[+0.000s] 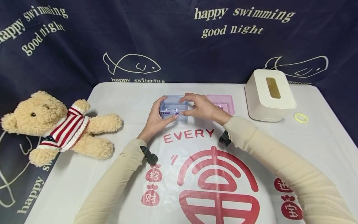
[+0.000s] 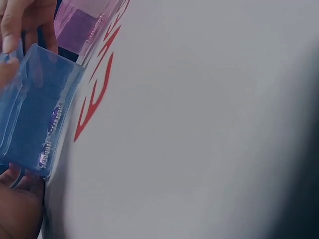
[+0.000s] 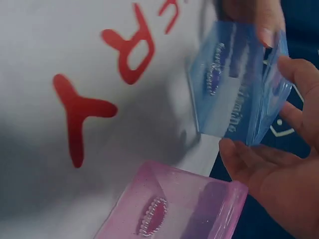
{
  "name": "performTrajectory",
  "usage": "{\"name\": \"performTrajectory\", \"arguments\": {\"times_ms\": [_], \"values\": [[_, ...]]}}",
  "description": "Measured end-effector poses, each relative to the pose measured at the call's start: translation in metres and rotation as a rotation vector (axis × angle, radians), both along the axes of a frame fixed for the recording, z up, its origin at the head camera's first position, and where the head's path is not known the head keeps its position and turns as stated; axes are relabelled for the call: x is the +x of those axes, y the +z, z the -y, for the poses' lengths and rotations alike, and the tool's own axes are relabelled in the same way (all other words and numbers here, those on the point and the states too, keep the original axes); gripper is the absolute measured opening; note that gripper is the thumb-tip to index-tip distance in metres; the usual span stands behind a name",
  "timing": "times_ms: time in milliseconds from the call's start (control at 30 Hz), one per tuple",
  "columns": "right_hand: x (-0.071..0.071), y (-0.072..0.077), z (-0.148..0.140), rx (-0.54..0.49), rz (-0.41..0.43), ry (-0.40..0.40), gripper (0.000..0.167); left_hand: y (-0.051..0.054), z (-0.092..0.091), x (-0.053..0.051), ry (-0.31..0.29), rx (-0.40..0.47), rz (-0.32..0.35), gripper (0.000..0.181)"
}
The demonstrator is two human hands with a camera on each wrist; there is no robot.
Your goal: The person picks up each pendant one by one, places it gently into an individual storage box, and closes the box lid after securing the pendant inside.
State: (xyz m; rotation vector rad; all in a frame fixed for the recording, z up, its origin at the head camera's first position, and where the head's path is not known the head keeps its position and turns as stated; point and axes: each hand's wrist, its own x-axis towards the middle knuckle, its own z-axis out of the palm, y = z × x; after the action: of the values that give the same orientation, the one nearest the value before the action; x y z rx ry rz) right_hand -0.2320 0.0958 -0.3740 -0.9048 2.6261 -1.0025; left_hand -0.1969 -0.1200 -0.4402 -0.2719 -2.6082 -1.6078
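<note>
A small see-through blue box (image 1: pixel 174 101) stands at the far middle of the table. Purple gem pieces edged with small clear stones (image 2: pixel 55 118) lie inside it. My left hand (image 1: pixel 155 119) grips the box's left side, thumb along the near edge. At the right end, my right hand (image 1: pixel 202 107) pinches its upper part between thumb and fingers. A blue lid-like panel (image 3: pixel 274 94) lies along the top in the right wrist view, with a gap at one end. Just right of the box sits a see-through pink box (image 1: pixel 230 109), holding a similar gem piece (image 3: pixel 153 217).
A white tissue box (image 1: pixel 268 99) stands at the back right, with a yellow ring (image 1: pixel 300 118) beside it. On the left lies a teddy bear (image 1: pixel 67 127) in a striped shirt. The white tablecloth (image 1: pixel 126 99) carries red print; a dark blue curtain (image 1: pixel 173 34) hangs behind.
</note>
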Motion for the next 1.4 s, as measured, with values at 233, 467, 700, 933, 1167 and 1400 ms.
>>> {"name": "performTrajectory", "arguments": {"times_ms": [233,467,700,933,1167,1400], "values": [[0.006,-0.003,0.003,0.091,-0.082,-0.009,0.045,0.001,-0.001,0.003,0.000,0.065,0.064,0.060],[0.006,-0.006,0.006,0.064,-0.098,-0.033,0.037,0.000,-0.001,0.003,0.015,0.044,0.066,0.060],[0.008,-0.006,0.007,0.063,-0.091,-0.063,0.036,0.000,-0.002,0.001,0.000,0.060,0.054,0.061],[0.012,-0.010,0.006,0.081,-0.069,-0.067,0.044,-0.002,-0.002,0.001,-0.014,0.091,0.055,0.062],[0.013,-0.009,0.005,0.080,-0.067,-0.062,0.045,0.000,-0.002,0.002,-0.014,0.142,0.076,0.063],[0.020,0.000,0.004,0.123,-0.118,-0.045,0.053,0.008,0.004,0.000,-0.010,0.130,-0.008,0.063]]}}
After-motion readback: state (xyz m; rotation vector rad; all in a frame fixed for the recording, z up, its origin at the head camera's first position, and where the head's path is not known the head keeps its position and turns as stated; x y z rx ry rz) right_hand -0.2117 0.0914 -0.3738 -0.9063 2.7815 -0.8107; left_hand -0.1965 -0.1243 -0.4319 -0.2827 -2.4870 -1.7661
